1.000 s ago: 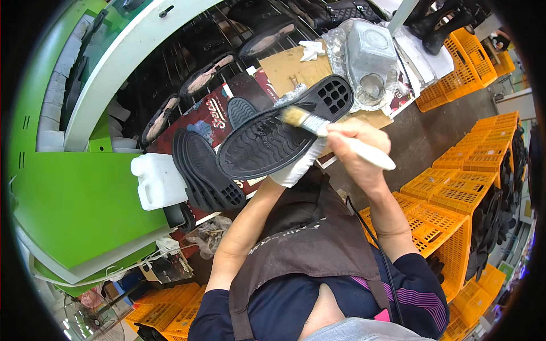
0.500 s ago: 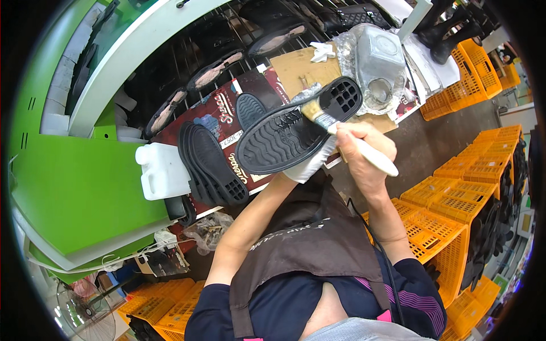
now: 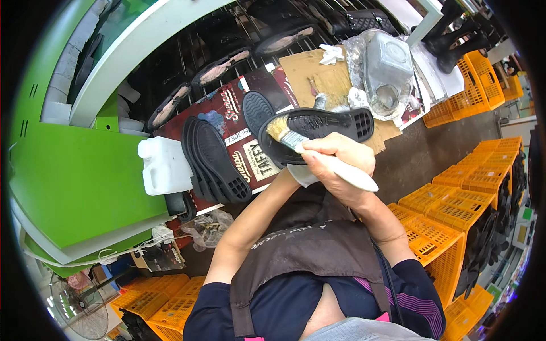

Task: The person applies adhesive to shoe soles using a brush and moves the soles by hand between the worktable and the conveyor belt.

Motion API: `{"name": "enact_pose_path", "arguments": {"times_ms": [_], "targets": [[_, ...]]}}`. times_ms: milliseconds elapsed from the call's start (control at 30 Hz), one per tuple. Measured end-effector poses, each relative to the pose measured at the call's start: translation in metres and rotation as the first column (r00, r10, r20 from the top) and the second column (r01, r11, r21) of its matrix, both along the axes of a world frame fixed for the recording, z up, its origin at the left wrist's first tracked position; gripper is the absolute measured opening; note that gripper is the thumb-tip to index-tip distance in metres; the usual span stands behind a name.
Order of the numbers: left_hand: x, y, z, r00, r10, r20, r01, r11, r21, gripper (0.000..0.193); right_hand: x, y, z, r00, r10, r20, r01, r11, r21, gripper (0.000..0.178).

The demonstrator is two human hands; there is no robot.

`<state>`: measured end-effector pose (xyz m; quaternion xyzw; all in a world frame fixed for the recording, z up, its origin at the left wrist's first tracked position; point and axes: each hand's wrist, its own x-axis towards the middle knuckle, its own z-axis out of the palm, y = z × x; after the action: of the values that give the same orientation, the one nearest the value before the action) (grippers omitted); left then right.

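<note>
My right hand (image 3: 344, 156) is closed round a paintbrush (image 3: 354, 175) with a white handle. Its pale bristles lie against the left end of a black shoe sole (image 3: 335, 124), tread side up. Beneath the sole is my left hand (image 3: 301, 175) in a white glove, supporting it from the near side; most of its fingers are hidden by the sole and my right hand. Left of these, several black soles (image 3: 210, 162) stand nested together. One more sole (image 3: 255, 111) lies on the dark red cardboard (image 3: 224, 105).
A white plastic jug (image 3: 165, 165) stands beside the nested soles. Beyond the work is a glue-stained cardboard piece (image 3: 310, 68) and a clear plastic container (image 3: 388, 59). Black shoes sit on a rack (image 3: 224, 65). Yellow crates (image 3: 432, 210) line the right side; a green cabinet (image 3: 74, 187) stands left.
The sole has turned and lowered slightly to the right. The brush has moved left along it, from near the grid-patterned end to the opposite end.
</note>
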<state>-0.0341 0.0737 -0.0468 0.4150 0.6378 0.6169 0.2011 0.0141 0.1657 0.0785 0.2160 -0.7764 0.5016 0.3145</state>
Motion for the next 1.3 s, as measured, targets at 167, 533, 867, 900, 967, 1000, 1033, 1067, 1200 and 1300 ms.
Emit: {"name": "enact_pose_path", "arguments": {"times_ms": [167,533,867,900,967,1000,1033,1067,1200,1300], "targets": [[0.007,-0.008,0.029,0.999,0.037,0.022,-0.039,0.994,0.101,0.031,-0.007,0.014,0.009,0.995,-0.039,0.096,0.045,0.997,-0.062,0.007],[0.011,-0.063,0.052,0.787,-0.090,0.610,0.130,0.991,-0.021,0.071,-0.028,0.051,0.007,0.982,-0.126,0.137,0.132,0.991,-0.035,0.008],[0.020,-0.067,0.057,0.567,-0.241,0.788,-0.198,0.888,0.414,0.063,-0.031,0.056,0.005,0.988,0.036,0.147,-0.049,0.996,0.081,0.008],[0.019,-0.067,0.055,0.531,-0.218,0.819,-0.235,0.891,0.389,0.067,-0.029,0.054,0.007,0.987,0.040,0.153,-0.052,0.995,0.079,0.008],[0.015,-0.070,0.052,0.337,-0.380,0.861,-0.290,0.828,0.479,0.065,-0.026,0.050,0.009,0.958,0.129,0.257,-0.142,0.989,0.035,0.008],[0.013,-0.069,0.054,0.337,-0.423,0.841,-0.289,0.804,0.520,0.062,-0.024,0.045,0.005,0.960,0.127,0.249,-0.129,0.992,-0.008,0.008],[0.011,-0.069,0.054,0.338,-0.465,0.818,-0.288,0.777,0.560,0.058,-0.023,0.043,0.003,0.959,0.129,0.254,-0.131,0.991,-0.010,0.008],[0.011,-0.067,0.053,0.202,-0.273,0.940,-0.465,0.819,0.338,0.059,-0.022,0.041,0.002,0.962,0.174,0.212,-0.180,0.984,0.005,0.009],[0.000,-0.070,0.047,0.271,-0.448,0.852,-0.403,0.751,0.523,0.054,-0.016,0.037,0.001,0.931,0.339,0.135,-0.347,0.937,0.041,0.010],[0.001,-0.065,0.055,0.316,-0.324,0.891,-0.463,0.768,0.443,0.056,-0.019,0.040,-0.001,0.887,0.442,0.136,-0.450,0.892,0.040,0.011]]}}
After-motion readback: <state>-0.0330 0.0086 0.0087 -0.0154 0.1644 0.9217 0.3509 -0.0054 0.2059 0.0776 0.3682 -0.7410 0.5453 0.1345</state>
